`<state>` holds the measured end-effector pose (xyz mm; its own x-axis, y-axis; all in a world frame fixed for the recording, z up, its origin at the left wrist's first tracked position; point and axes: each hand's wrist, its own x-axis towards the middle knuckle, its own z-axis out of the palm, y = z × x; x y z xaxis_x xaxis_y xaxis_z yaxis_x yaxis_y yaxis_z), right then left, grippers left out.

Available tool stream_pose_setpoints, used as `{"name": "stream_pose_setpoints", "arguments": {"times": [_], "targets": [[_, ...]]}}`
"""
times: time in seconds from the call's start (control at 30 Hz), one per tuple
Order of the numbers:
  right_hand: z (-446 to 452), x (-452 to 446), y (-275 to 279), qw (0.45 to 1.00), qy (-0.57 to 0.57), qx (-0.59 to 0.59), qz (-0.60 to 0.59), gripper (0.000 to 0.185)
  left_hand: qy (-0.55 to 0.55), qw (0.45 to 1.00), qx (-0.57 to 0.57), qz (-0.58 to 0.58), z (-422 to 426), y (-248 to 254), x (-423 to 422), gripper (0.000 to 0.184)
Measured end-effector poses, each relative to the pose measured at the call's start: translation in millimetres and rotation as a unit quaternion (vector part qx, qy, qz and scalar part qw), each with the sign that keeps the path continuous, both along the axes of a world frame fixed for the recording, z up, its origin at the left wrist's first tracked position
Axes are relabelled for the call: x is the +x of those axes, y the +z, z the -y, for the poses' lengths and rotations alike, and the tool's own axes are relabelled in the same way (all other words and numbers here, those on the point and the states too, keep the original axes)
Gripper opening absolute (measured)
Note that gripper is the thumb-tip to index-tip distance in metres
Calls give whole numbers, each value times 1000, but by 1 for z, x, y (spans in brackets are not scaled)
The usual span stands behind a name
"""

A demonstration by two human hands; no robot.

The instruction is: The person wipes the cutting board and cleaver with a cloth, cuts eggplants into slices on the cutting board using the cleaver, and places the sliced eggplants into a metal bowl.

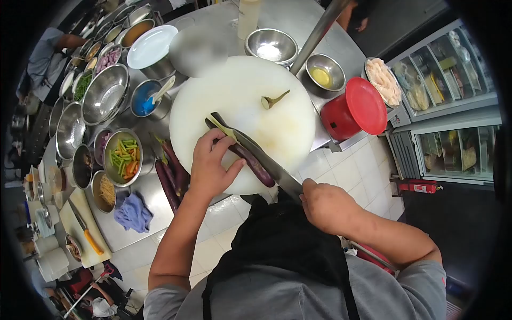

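Note:
A long purple eggplant (253, 166) lies slantwise on the round white cutting board (202, 96). Pale flesh shows at its far end. My left hand (214, 162) grips its upper part, fingers bent over it and thumb toward me. In my right hand (332, 207) is the handle of a large knife (269, 161), whose dark blade runs lengthwise along the eggplant's right side. How deep the edge sits in the eggplant I cannot tell. A cut-off eggplant stem (274, 100) rests farther back on the board. Several whole eggplants (172, 173) lie left of the board.
Left stand a bowl of cut vegetables (140, 172), a blue cloth (133, 212) and a pot with blue contents (146, 98). Right are a red container (354, 112) and a bowl of yellow liquid (324, 74). A metal post (320, 34) rises behind the board.

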<state>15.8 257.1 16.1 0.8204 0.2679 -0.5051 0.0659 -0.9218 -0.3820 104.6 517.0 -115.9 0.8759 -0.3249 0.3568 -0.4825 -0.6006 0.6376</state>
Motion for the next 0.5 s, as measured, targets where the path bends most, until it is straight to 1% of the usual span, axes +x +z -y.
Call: {"name": "stream_pose_setpoints", "arguments": {"times": [0.23,0.3,0.33,0.4,0.5], "targets": [[35,2,12,1000,20,-15,3,20,9,1000,-20,7,-10,-5,-11,52],[34,-4,12,999,6,-29,29,19,9,1000,-2,16,-7,-5,-11,52],[31,-8,9,997,21,-28,66,18,13,1000,-3,17,-6,-6,-10,52],[28,-14,4,996,21,-31,84,17,25,1000,-12,7,-5,-7,-10,53],[23,-20,3,992,23,-37,121,14,24,999,1,28,1,0,-9,54]]}}
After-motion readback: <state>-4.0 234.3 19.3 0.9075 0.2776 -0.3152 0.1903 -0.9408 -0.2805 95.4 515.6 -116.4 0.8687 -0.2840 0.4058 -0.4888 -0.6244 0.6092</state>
